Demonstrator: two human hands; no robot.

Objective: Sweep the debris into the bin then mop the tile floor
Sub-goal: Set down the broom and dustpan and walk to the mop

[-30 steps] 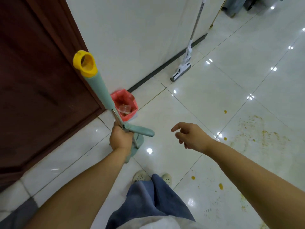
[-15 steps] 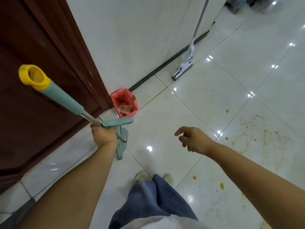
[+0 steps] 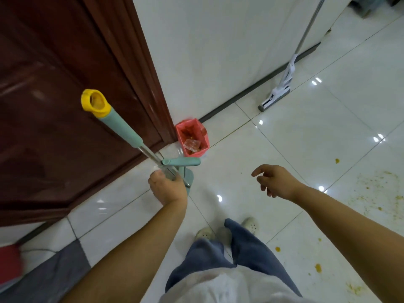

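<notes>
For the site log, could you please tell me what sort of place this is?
Probably an indoor hallway or lobby, home or office I cannot tell: glossy white tile floor, a dark wooden door set in a white wall, and a small red-lined bin beside it.

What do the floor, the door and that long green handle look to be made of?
Floor: glazed ceramic tile, probably; glossy, with grout lines and sharp light reflections.
Door: dark red-brown wood or wood veneer, lacquered; faint sheen.
Handle in the left hand: green plastic grip and yellow cap, matte, over a shiny metal tube.
</notes>
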